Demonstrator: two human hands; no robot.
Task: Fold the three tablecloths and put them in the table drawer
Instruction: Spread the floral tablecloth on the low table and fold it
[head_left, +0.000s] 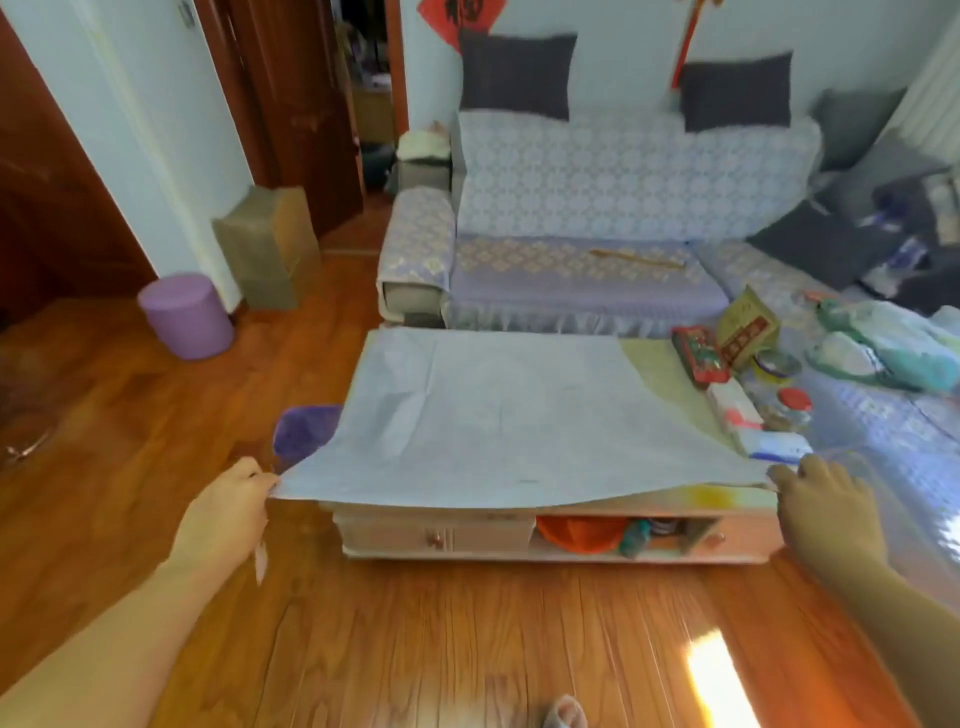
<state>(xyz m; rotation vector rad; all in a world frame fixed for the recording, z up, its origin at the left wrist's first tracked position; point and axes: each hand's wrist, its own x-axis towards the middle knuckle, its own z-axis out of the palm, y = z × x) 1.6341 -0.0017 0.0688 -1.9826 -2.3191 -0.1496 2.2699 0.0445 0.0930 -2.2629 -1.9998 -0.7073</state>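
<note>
Pale grey-white creased tablecloth spread flat over the low cream counter, near edge lifted; left grip and right grip each pinching a front corner.

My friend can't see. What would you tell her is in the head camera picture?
A person's left hand and right hand each pinch a near corner of a pale tablecloth, lifting its edge off a low coffee table. The table's drawer is closed, boxes and jars crowd its right end, and a patterned sofa stands behind.
</note>
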